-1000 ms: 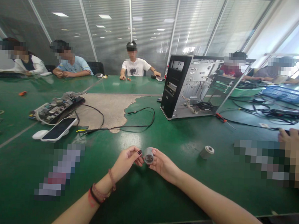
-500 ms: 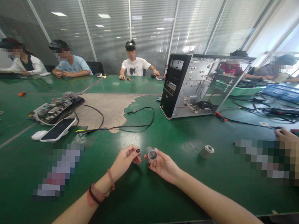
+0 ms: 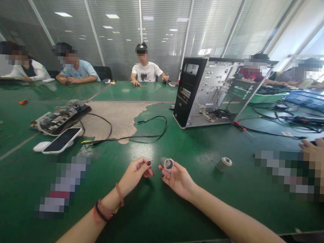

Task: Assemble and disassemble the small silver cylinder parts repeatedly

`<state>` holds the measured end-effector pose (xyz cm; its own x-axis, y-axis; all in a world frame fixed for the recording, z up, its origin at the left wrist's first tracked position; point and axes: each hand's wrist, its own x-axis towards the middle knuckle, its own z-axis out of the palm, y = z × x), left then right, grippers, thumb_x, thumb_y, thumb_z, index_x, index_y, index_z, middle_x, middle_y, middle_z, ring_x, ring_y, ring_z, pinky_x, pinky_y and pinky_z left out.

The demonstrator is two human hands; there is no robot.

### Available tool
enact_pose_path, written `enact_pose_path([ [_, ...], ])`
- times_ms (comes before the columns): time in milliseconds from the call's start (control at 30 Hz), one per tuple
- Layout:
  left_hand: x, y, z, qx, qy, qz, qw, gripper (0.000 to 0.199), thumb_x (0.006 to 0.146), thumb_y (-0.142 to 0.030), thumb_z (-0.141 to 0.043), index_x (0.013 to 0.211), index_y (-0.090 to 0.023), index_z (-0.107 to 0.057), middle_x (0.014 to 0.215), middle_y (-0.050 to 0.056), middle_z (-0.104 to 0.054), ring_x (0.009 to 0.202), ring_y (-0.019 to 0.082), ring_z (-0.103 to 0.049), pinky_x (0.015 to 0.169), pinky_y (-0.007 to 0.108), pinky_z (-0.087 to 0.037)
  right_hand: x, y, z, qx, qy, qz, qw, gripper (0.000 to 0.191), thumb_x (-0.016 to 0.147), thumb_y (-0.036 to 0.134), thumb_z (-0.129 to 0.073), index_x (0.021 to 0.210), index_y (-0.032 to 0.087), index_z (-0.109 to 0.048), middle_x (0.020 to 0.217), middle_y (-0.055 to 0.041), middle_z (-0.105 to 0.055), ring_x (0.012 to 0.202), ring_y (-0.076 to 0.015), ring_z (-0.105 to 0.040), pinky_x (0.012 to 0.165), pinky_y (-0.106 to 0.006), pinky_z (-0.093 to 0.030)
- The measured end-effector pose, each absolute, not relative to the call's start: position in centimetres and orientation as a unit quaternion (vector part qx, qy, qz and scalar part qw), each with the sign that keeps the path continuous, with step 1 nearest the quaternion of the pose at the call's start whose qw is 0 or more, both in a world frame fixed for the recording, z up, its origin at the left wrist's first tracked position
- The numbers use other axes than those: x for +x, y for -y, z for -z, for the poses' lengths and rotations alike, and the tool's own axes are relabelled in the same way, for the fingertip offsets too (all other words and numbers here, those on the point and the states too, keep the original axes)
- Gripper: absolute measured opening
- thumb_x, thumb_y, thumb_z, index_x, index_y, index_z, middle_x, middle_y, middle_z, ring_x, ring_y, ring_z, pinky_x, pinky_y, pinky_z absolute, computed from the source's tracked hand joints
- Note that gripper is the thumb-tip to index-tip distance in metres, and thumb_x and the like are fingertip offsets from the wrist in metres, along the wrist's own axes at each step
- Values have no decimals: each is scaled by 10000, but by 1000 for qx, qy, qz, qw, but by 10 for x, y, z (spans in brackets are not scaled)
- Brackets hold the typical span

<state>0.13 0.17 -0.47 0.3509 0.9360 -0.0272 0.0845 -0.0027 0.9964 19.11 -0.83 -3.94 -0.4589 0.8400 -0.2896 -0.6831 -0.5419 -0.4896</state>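
Note:
My right hand (image 3: pixel 182 182) holds a small grey hollow cylinder (image 3: pixel 168 165) between thumb and fingers, its round end turned towards me. Inside that end some detail shows, too small to name. To its left, a short gap away, my left hand (image 3: pixel 137 172) is closed, thumb pressed to the curled fingers. Whether anything is pinched there I cannot make out. A second short, pale grey cylinder (image 3: pixel 224 165) stands on the green table (image 3: pixel 146 222), right of my right hand.
An open computer case (image 3: pixel 189 95) stands ahead, beside a screwdriver (image 3: pixel 240 127). Black cables (image 3: pixel 150 136), a phone (image 3: pixel 63 141) and a circuit assembly (image 3: pixel 61 118) lie left. Another person's hand (image 3: pixel 316 153) is at right. Baskets (image 3: pixel 309 100) and several people are farther back.
My right hand has shifted slightly right with the cylinder, whose end has turned a little. My left hand stays almost still. The person opposite has moved their hands.

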Motion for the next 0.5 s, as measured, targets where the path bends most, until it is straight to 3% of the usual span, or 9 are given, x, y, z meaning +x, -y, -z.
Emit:
enact_pose_path([
  [333,2,0,3,596,-431,-373,566,282,819,-419,-553,768,-142,-544,625,24,-652,571,130,-591,572,242,-445,190,8,35,-272,173,-831,452,206,858,311,-540,983,149,-526,912,-88,-697,668,-118,-659,658,-235,-484],
  [500,2,0,7,598,-430,-363,571,296,804,-440,-568,770,-146,-546,626,21,-654,577,135,-597,573,245,-447,187,12,36,-280,276,-791,469,385,777,339,-650,1079,235,-436,822,-13,-674,691,-137,-654,638,-246,-469],
])
